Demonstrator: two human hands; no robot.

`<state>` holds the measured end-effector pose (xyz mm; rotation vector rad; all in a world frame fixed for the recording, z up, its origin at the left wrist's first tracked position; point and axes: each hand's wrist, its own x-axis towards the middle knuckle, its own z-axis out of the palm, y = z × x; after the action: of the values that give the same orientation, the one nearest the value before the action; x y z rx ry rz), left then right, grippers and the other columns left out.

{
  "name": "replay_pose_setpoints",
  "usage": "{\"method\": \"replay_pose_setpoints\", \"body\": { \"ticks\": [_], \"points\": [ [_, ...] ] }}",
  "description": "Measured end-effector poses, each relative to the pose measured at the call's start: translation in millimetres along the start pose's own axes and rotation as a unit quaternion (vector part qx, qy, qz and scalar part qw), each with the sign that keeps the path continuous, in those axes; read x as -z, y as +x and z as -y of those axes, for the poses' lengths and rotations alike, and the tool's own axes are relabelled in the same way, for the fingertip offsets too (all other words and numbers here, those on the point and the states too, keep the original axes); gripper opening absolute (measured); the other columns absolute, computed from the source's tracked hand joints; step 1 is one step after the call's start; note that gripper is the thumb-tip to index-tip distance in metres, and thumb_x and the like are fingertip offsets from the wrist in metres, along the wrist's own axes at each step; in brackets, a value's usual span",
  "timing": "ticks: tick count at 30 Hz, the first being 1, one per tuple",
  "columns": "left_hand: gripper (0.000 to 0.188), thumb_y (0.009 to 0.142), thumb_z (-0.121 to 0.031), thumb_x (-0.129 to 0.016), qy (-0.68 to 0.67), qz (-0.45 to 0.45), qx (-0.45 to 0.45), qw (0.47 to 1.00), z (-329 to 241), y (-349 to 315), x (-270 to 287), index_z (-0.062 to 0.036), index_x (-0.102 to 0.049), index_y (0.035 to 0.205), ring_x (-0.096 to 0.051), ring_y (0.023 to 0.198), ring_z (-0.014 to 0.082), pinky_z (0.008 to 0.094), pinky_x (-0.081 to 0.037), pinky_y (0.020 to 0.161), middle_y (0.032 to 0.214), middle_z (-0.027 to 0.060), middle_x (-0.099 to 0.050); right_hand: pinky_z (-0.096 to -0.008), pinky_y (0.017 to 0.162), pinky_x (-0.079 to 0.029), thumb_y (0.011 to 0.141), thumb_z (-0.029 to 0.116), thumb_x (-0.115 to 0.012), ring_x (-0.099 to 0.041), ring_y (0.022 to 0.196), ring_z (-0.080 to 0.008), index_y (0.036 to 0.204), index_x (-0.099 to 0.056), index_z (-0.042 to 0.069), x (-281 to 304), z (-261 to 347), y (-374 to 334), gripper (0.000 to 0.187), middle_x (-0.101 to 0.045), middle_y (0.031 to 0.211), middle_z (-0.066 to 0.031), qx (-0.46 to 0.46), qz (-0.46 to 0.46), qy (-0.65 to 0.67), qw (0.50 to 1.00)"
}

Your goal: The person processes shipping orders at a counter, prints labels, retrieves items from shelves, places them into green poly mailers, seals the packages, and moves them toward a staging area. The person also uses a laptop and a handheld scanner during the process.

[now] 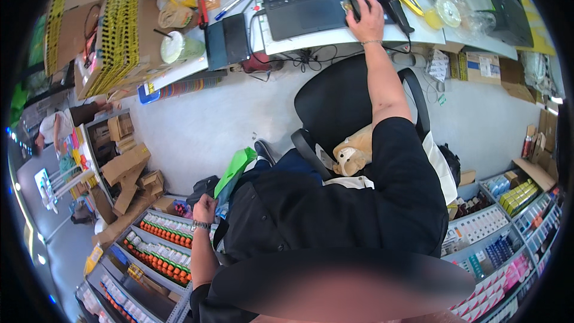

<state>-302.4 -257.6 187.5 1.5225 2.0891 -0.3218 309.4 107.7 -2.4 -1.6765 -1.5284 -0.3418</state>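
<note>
My right hand (366, 21) rests closed over a black computer mouse (356, 3) at the right edge of an open laptop (305, 6) on the desk. Right beside that hand lies a black handheld barcode scanner (396, 7) with its cable running off the desk edge. Low at my left side, my left hand (205, 209) is closed, a watch on its wrist. Its fingers meet the lower end of a bright green bag (234, 172), which slants up toward my leg. The exact grip is too small to see clearly.
A black office chair (335, 93) with a plush toy (353, 154) stands between me and the white desk. Drinks cups (179, 48), a pen (232, 6) and cardboard boxes crowd the desk's left. Shelves of packaged goods (161, 245) lie behind me; another person (60, 125) is far left.
</note>
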Motion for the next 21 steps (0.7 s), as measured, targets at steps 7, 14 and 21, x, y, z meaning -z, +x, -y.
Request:
{"method": "replay_pose_setpoints", "body": {
  "ticks": [7, 14, 21],
  "points": [
    [0.023, 0.079, -0.026, -0.07, -0.001, 0.027, 0.005, 1.0, 14.8, 7.0, -7.5, -0.0083, -0.055, 0.076, -0.063, 0.065, 0.0325, 0.0421, -0.047, 0.057, 0.065, 0.0112, -0.061, -0.0418, 0.093, -0.041, 0.074, 0.016, -0.067, -0.049, 0.111, -0.0331, 0.12, -0.051, 0.004, 6.5, 115.1, -7.6, 0.05, -0.053, 0.117, -0.0154, -0.061, -0.072, 0.107, 0.99],
    [0.022, 0.079, -0.028, -0.071, -0.023, 0.014, 0.031, 0.999, 17.7, 2.4, -2.1, -0.0095, -0.058, 0.078, -0.063, 0.065, 0.0313, 0.0422, -0.048, 0.058, 0.065, 0.0117, -0.062, -0.0292, 0.062, -0.05, 0.08, 0.031, -0.071, -0.06, 0.084, -0.0169, 0.122, -0.05, 0.005, -52.2, 309.6, -109.0, 0.054, -0.058, 0.114, -0.007, -0.614, 0.329, 0.482, 0.532],
    [0.02, 0.078, -0.025, -0.071, -0.064, -0.005, 0.077, 0.995, 35.3, -19.6, -12.3, -0.0094, -0.059, 0.08, -0.065, 0.067, 0.029, 0.0388, -0.049, 0.059, 0.069, 0.0105, -0.064, -0.0336, 0.055, -0.055, 0.076, 0.04, -0.076, -0.065, 0.08, -0.0222, 0.127, -0.041, 0.0, -98.4, 325.4, -86.1, 0.074, -0.06, 0.103, -0.0136, -0.695, 0.269, 0.49, 0.452]
  ]
}}
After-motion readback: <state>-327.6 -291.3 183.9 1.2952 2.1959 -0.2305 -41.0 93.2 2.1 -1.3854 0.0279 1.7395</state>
